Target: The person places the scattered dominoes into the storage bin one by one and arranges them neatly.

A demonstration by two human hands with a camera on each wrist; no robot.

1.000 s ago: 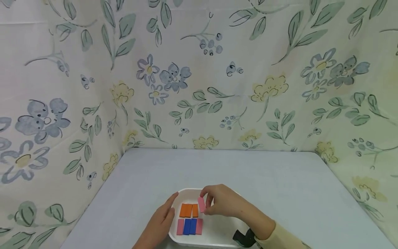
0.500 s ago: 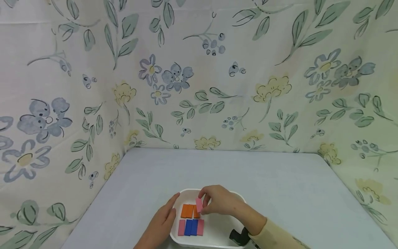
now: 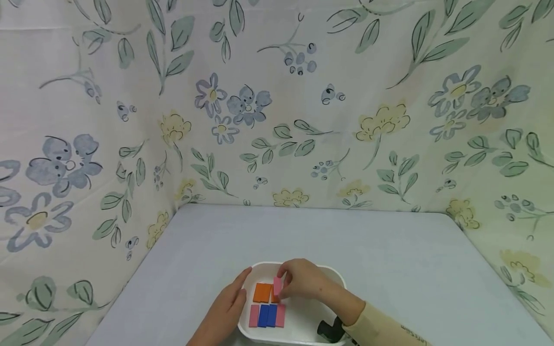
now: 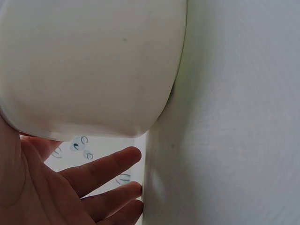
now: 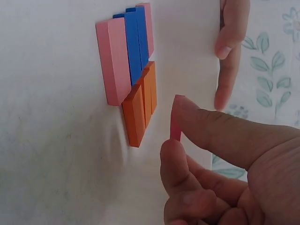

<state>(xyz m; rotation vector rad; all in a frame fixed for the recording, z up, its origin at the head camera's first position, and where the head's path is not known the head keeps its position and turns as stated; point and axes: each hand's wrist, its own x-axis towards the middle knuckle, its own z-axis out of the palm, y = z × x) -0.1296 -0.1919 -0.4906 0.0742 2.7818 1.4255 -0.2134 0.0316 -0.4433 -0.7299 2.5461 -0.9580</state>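
My right hand (image 3: 303, 279) pinches a pink block (image 3: 277, 286) between thumb and fingertips. In the right wrist view, that pink block (image 5: 175, 123) is held on end, apart from the others. From the head, it overlaps the rightmost of the orange blocks (image 3: 261, 292). Below them a row of blocks lies side by side: pink (image 3: 254, 316), two blue (image 3: 267, 315), then another pink (image 3: 280, 315). All lie in a white tray (image 3: 298, 333). My left hand (image 3: 222, 310) rests at its left rim, fingers extended; the left wrist view shows several fingers beside the tray's outer wall (image 4: 93, 70).
The tray stands on a white table (image 3: 311, 235) near its front. Floral cloth (image 3: 277, 105) hangs behind the table and along both sides. A black device (image 3: 331, 330) is worn at my right wrist, over the tray's right end.
My right hand has moved a little left with the pink block, from right of the orange blocks to over the rightmost one. The left hand has stayed at the tray's rim.
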